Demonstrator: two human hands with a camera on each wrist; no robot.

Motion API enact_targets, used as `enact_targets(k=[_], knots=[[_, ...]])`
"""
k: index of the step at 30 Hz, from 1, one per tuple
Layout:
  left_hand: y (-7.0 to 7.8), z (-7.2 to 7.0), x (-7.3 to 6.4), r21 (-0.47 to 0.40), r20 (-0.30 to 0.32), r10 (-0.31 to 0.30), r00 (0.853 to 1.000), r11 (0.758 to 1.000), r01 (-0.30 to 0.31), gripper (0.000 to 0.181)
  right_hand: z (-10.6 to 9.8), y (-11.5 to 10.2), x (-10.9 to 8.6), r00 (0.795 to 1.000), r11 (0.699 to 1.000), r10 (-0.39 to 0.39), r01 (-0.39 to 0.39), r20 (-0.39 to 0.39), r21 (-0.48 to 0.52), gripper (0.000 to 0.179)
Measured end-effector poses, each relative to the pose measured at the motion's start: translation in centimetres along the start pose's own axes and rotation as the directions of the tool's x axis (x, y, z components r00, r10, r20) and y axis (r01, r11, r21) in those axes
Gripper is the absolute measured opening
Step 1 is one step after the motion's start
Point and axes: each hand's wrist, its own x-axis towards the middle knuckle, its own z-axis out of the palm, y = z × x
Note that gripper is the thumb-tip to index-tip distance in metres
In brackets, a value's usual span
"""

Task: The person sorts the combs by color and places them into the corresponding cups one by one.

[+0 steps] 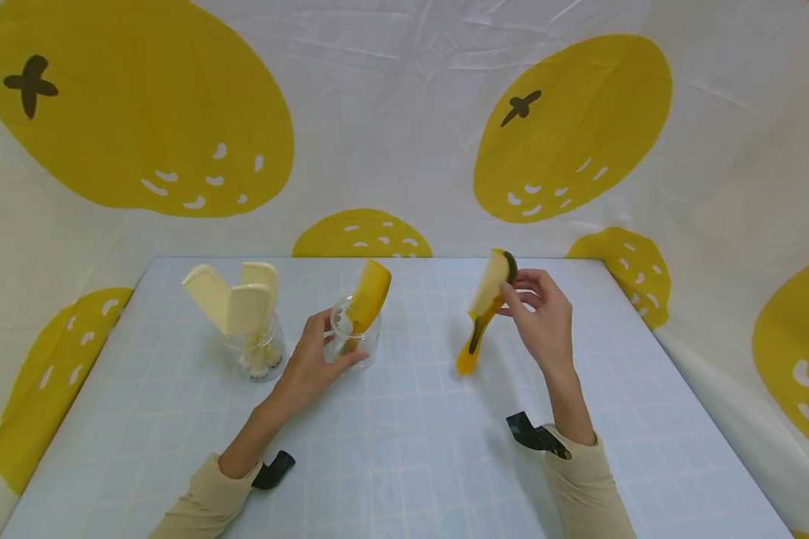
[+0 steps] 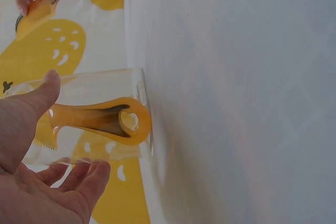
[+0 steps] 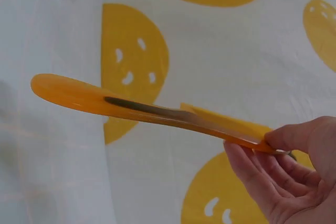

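Note:
My left hand (image 1: pixel 315 359) grips a clear jar (image 1: pixel 367 350) that stands on the table, thumb on one side and fingers on the other. Inside the jar leans a yellow-orange comb (image 1: pixel 371 293), handle down and toothed end above the rim; its handle shows through the wall in the left wrist view. To the right, my right hand (image 1: pixel 541 318) pinches a second yellow comb (image 1: pixel 491 292) with dark streaks by its toothed end. That comb's handle points down toward the table, as the right wrist view shows along its edge (image 3: pixel 157 113).
Left of my left hand stands another clear jar (image 1: pixel 270 359) with several cream combs (image 1: pixel 249 308) in it, toothed ends up. A pale blue checked cloth (image 1: pixel 391 464) covers the table. Behind it hangs a white curtain (image 1: pixel 391 112) printed with yellow fruit shapes.

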Motion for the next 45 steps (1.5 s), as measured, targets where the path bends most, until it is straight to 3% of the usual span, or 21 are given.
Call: enact_targets(k=[9, 19, 24, 31, 40, 45], knots=[[-0.1, -0.2, -0.1, -0.007, -0.001, 0.005, 1.0, 1.0, -0.005, 0.085, 0.6, -1.8, -0.5, 0.997, 0.98, -0.062, 0.071, -0.051, 0.187, 0.03], [-0.1, -0.4, -0.2, -0.004, -0.004, -0.003, 1.0, 1.0, 0.003, 0.085, 2.1, -2.9, -0.8, 0.986, 0.896, -0.048, 0.113, -0.159, 0.43, 0.032], [0.0, -0.4, -0.1, -0.012, -0.001, -0.023, 1.0, 1.0, 0.023, 0.086, 2.7, -3.4, -1.0, 0.981, 0.88, -0.038, 0.123, -0.189, 0.459, 0.03], [0.0, -0.2, 0.0, -0.01, -0.004, -0.004, 1.0, 1.0, 0.004, 0.086, 3.7, -4.1, -1.1, 0.974, 0.84, -0.072, 0.176, -0.216, 0.513, 0.027], [0.2, -0.1, 0.0, -0.009, 0.005, -0.034, 0.999, 0.999, 0.034, 0.085, 5.8, -5.2, -0.8, 0.961, 0.789, -0.112, 0.241, -0.254, 0.564, 0.026], [0.1, 0.0, 0.0, -0.002, 0.003, -0.018, 1.0, 1.0, 0.018, 0.086, 7.1, -5.5, -0.7, 0.959, 0.768, -0.103, 0.245, -0.263, 0.592, 0.025]])
